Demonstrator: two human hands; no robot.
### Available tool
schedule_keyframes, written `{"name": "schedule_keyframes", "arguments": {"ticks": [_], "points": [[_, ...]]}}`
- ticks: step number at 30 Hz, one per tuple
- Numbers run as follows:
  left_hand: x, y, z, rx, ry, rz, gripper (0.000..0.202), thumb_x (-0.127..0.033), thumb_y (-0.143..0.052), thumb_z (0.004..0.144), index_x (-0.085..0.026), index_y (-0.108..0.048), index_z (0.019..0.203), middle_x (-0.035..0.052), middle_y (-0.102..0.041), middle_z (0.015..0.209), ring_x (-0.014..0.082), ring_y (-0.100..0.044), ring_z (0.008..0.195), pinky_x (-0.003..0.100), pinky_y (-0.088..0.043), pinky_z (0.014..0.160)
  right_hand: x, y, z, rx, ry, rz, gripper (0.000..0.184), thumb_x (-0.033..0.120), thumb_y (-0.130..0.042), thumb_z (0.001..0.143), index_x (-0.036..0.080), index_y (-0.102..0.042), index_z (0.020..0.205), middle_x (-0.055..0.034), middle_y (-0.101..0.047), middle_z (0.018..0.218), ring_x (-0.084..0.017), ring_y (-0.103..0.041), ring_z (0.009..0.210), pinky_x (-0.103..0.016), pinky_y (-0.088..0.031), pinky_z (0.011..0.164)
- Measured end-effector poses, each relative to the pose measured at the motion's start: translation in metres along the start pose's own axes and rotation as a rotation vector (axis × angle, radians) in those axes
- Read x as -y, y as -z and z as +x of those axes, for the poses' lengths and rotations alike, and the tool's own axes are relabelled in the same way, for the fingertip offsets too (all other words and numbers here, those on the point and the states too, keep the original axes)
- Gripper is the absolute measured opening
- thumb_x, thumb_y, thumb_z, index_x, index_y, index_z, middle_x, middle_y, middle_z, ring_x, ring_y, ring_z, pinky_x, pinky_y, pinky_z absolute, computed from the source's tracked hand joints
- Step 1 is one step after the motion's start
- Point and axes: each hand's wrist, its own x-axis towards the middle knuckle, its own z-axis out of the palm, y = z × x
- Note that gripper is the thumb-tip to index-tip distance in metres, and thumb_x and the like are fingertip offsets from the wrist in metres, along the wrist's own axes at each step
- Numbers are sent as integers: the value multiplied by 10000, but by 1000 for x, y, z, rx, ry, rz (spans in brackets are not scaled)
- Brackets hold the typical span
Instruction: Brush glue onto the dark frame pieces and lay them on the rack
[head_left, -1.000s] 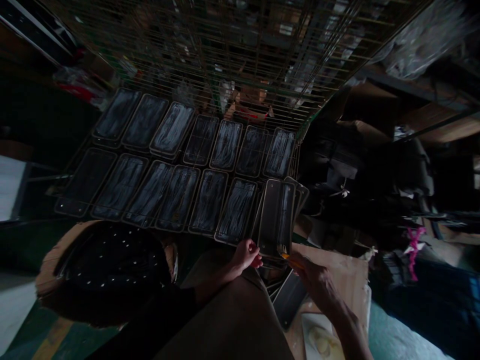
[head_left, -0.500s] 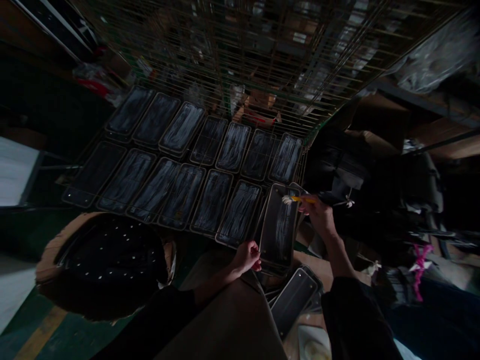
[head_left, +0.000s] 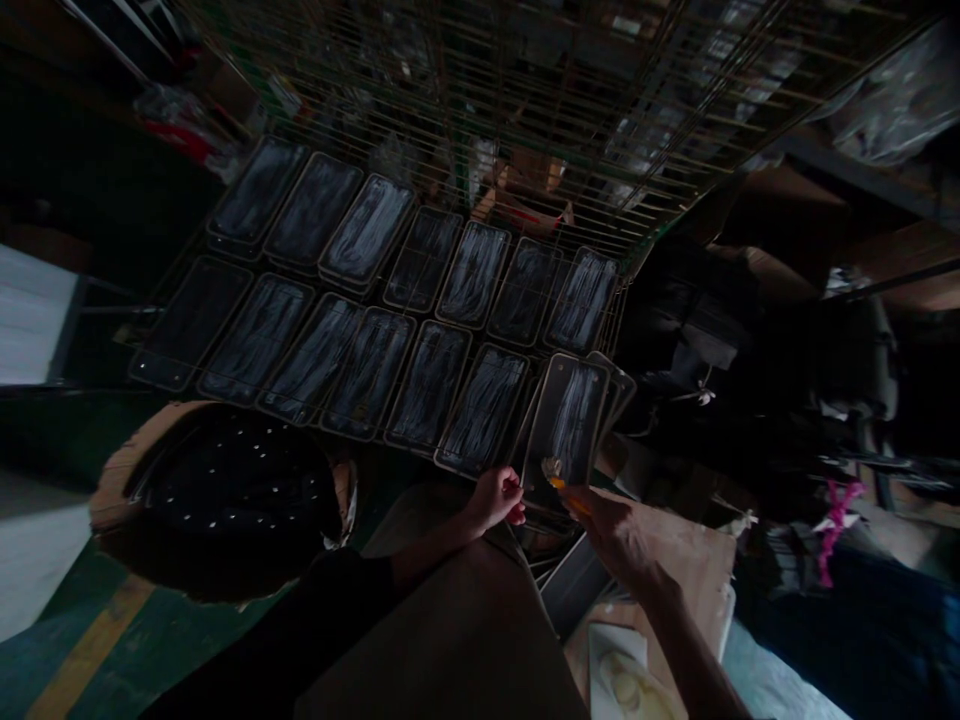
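My left hand (head_left: 496,497) pinches the near left corner of a dark rectangular tray (head_left: 568,418) that lies on a small stack at the right end of the wire rack. White streaks cover the right half of this tray. My right hand (head_left: 611,530) holds a small brush with an orange handle (head_left: 556,474), its bristles on the tray's near end. Two rows of similar trays (head_left: 420,300), smeared white inside, lie side by side on the rack.
A wire rack (head_left: 480,120) rises behind the trays. A round dark pan in a cardboard ring (head_left: 217,490) sits at lower left. More dark trays (head_left: 574,590) and a white dish of pale paste (head_left: 626,680) lie near my right arm. Clutter fills the right side.
My right hand drew the brush from the tray's far end back down to its near end, leaving more white streaks. The left hand stayed on the tray's corner.
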Motion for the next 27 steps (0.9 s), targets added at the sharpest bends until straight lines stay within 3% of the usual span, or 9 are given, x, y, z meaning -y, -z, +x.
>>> {"name": "schedule_keyframes", "arguments": {"ticks": [3, 7, 10, 13, 17, 22, 24, 27], "points": [[-1, 0, 0, -2, 9, -8, 149, -197, -634, 807, -153, -492, 800, -27, -595, 527, 127, -605, 390, 188, -476, 368, 13, 10, -9, 153, -92, 136, 255, 450, -459, 961, 351, -635, 1117, 0, -696, 739, -223, -683, 665, -370, -573, 623], [0, 0, 0, 12, 0, -4, 153, -203, -635, 804, -154, -491, 801, -28, -600, 537, 118, -605, 395, 183, -481, 383, 4, 20, 27, 214, -165, 341, 299, 494, -473, 943, 262, -638, 1034, -2, -659, 663, -188, -658, 584, -317, -545, 546], [1, 1, 0, 24, -17, -3, 169, -212, -644, 794, -160, -484, 782, -44, -577, 514, 110, -586, 377, 186, -482, 378, -16, 23, 72, 161, -176, 443, 333, 525, -520, 906, 224, -623, 1003, 4, -652, 646, -179, -656, 566, -285, -524, 505], [2, 1, 0, 17, -23, -8, 183, -233, -658, 784, -158, -492, 785, -45, -572, 515, 108, -579, 374, 188, -480, 370, -31, 31, 112, -13, -129, 477, 341, 537, -543, 886, 221, -602, 1002, 6, -643, 658, -180, -656, 579, -279, -511, 495], [2, 1, 0, -2, -41, 0, 202, -262, -670, 773, -152, -500, 777, -42, -569, 519, 99, -575, 372, 165, -457, 359, -31, 48, 145, -222, -69, 371, 327, 539, -496, 913, 253, -583, 1047, -25, -662, 743, -188, -663, 651, -307, -540, 557], [3, 0, 0, -10, -51, -10, 200, -262, -667, 770, -156, -498, 774, -39, -568, 523, 107, -574, 370, 179, -455, 354, -21, 54, 153, -409, 29, 132, 356, 496, -387, 973, 255, -572, 1160, -57, -689, 855, -214, -671, 770, -382, -577, 726], [4, 0, 1, -8, -51, -13, 195, -258, -665, 770, -158, -498, 777, -39, -568, 524, 109, -573, 370, 181, -454, 352, -22, 48, 148, -401, 88, 9, 339, 438, -377, 987, 250, -579, 1183, -65, -700, 894, -228, -681, 813, -408, -575, 784], [6, 0, 2, -14, -35, -18, 181, -243, -657, 774, -159, -497, 785, -42, -561, 513, 111, -567, 362, 187, -457, 353, -26, 32, 131, -267, 176, -136, 318, 350, -382, 989, 230, -608, 1178, -71, -716, 982, -230, -694, 872, -400, -568, 824]]}}
